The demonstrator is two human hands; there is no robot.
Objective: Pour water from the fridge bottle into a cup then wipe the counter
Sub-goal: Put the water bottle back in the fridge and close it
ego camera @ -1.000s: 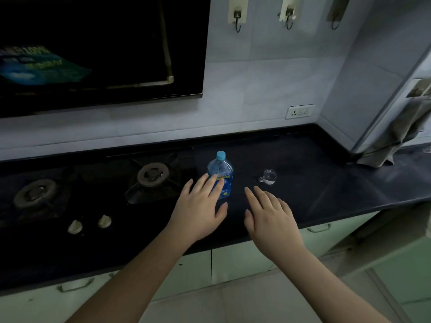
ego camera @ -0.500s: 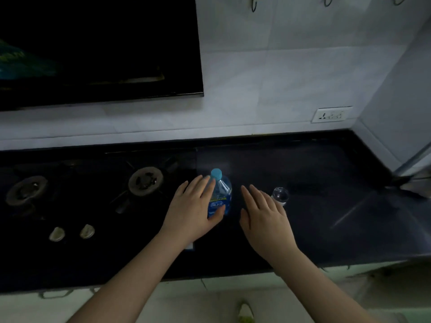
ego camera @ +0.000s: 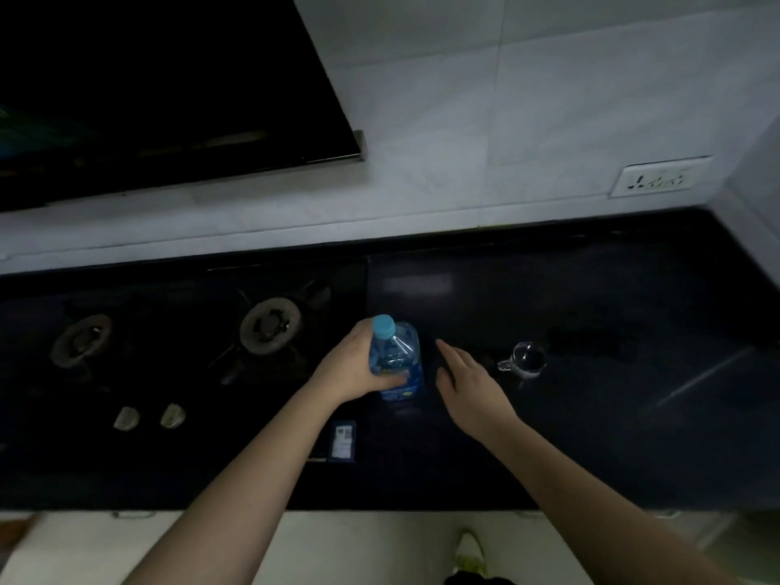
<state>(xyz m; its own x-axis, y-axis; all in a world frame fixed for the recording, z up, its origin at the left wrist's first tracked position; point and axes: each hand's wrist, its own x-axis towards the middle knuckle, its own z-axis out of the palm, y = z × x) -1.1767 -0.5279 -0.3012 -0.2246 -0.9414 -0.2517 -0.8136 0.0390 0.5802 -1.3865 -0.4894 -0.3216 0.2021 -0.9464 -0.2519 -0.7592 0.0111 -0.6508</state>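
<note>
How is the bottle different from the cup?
The bottle is tall with a blue cap and blue label; the cup is short, open-topped and plain clear. The left hand grips the bottle; no hand touches the cup. Both are see-through and stand on the dark counter.

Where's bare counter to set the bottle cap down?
Bare counter lies right of the cup, and behind it toward the wall. It is crowded between the bottle, gripped by the left hand, and the cup: the right hand is there.
</note>
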